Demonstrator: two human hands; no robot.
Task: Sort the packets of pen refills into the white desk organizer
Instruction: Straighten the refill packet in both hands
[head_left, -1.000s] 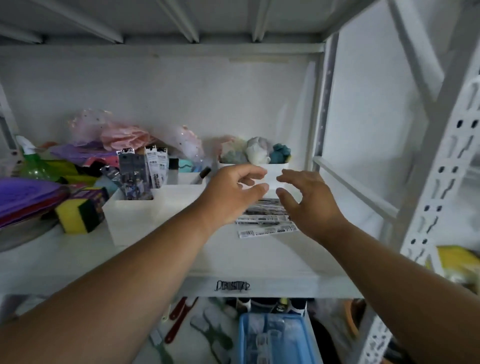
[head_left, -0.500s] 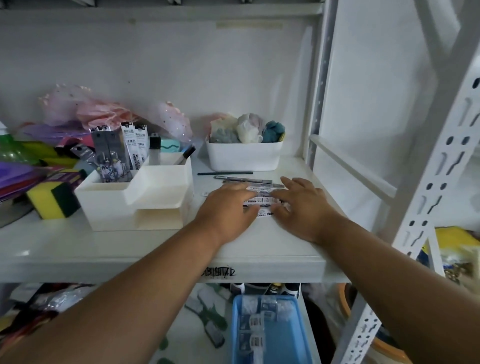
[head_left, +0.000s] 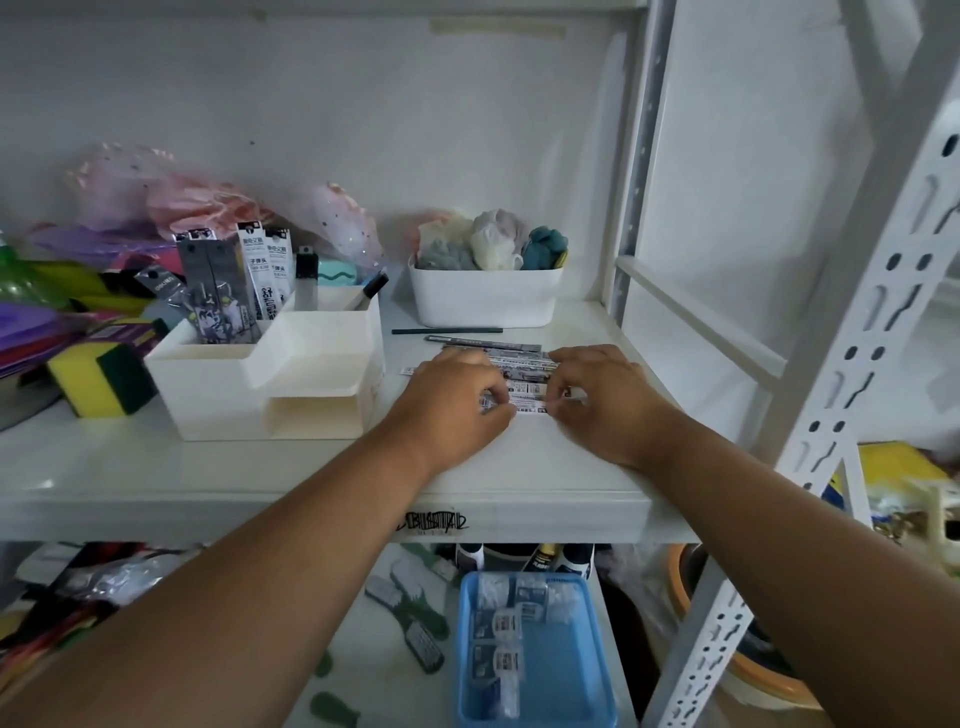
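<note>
Bare shelf (head_left: 519, 467) lies before the packets, hemmed by organizer (head_left: 291, 395) (left) and bin (head_left: 485, 301) behind.

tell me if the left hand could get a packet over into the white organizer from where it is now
Probably yes. The left hand is on the refill packets right beside the white desk organizer, nothing stands between them, and the organizer's top is open, though packets already fill its rear-left compartment.

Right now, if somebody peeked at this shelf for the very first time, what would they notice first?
Probably the two hands in the middle: the left hand and right hand both pinch at flat packets of pen refills lying on the white shelf. Just left of them stands the white desk organizer, with more packets standing upright in its back-left compartment. At the far left sits a bright yellow-and-green sponge.
</note>
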